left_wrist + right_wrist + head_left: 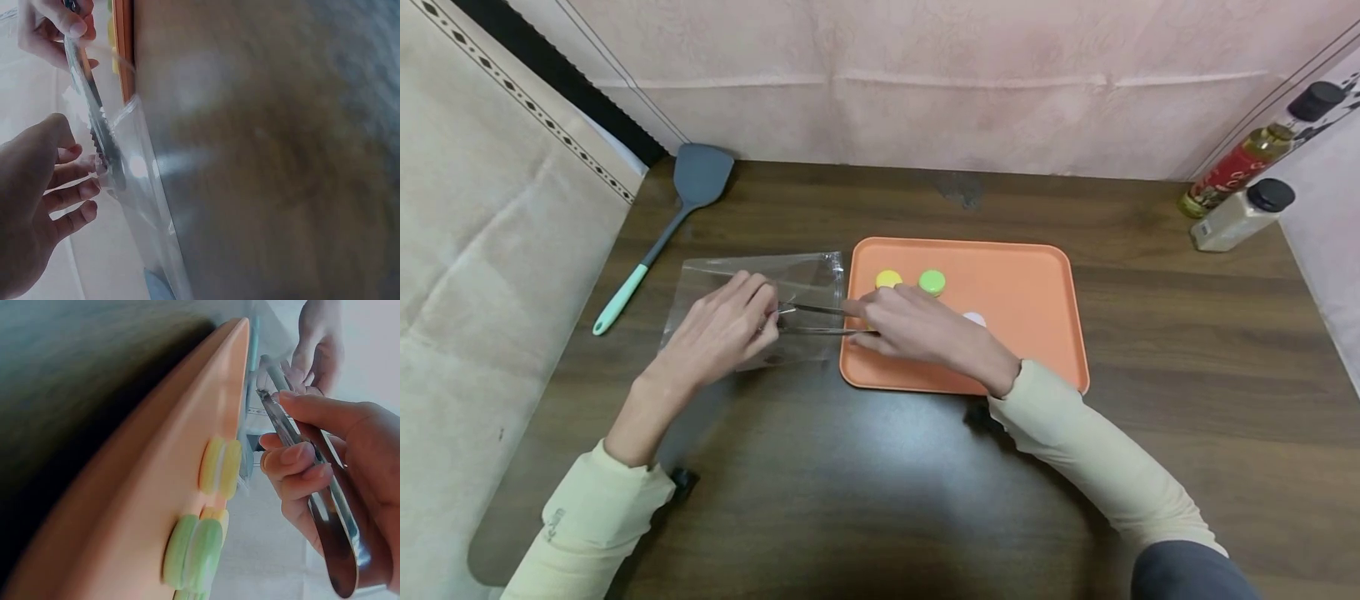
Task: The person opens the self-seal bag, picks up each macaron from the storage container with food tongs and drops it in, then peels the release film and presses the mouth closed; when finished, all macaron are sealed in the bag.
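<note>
My right hand (917,325) grips metal tongs (337,531). Their toothed tips (103,137) reach the mouth of a clear plastic bag (808,279), seen through the film in the left wrist view. Whether anything sits between the tips I cannot tell. With thumb and fingertips my left hand (726,321) pinches the bag's edge, lifting it a little. Under my right forearm and hand lies an orange tray (1030,308). On it are several macarons, among them a yellow macaron (220,467), a green macaron (194,553) and a pale one (975,318), partly hidden.
A grey spatula (700,175) with a mint handle lies at the back left of the wooden table (820,483). At the back right are a red-labelled oil bottle (1232,171) and a black-capped jar (1236,221). Pale cloth (925,108) hangs behind.
</note>
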A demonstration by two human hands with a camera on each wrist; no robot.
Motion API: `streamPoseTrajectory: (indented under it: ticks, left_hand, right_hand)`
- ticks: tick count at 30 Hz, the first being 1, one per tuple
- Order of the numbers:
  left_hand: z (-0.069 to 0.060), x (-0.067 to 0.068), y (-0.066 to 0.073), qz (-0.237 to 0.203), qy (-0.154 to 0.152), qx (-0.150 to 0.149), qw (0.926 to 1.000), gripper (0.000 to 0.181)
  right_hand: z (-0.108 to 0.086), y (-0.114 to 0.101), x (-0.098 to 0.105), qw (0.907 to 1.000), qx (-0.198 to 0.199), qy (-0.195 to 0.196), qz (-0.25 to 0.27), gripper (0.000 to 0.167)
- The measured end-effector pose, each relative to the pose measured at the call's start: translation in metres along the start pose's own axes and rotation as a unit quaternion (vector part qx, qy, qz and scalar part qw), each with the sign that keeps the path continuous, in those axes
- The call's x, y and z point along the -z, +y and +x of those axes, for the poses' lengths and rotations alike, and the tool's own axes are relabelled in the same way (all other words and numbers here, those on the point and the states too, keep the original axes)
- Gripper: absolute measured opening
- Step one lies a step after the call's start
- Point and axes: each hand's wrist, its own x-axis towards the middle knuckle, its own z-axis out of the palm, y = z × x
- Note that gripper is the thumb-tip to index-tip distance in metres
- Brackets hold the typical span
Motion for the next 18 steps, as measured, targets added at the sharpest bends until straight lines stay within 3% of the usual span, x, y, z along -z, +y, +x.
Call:
streamPoseTrajectory:
  ticks: [8, 14, 18]
  left_hand:
    - [0.0038, -0.0004, -0.0037, -0.031, 0.016, -0.002, 0.9994, 0.025]
    - [0.0071, -0.0016, -0.004, -0.039, 0.043, -0.004, 0.9983, 0.008]
    - [0.0057, -0.0019, -0.0042, -0.056, 0.056, 0.001, 0.9968, 0.009]
  right_hand:
    - [0.0009, -0.0008, 0.0006, 1.0, -0.005, 0.007, -0.002, 0.025]
    - [0.0026, -0.0023, 0.0002, 1.0, -0.004, 0.005, -0.007, 0.024]
    - [0.0082, -0.0032, -0.0006, 1.0, -0.003, -0.005, -0.007, 0.023]
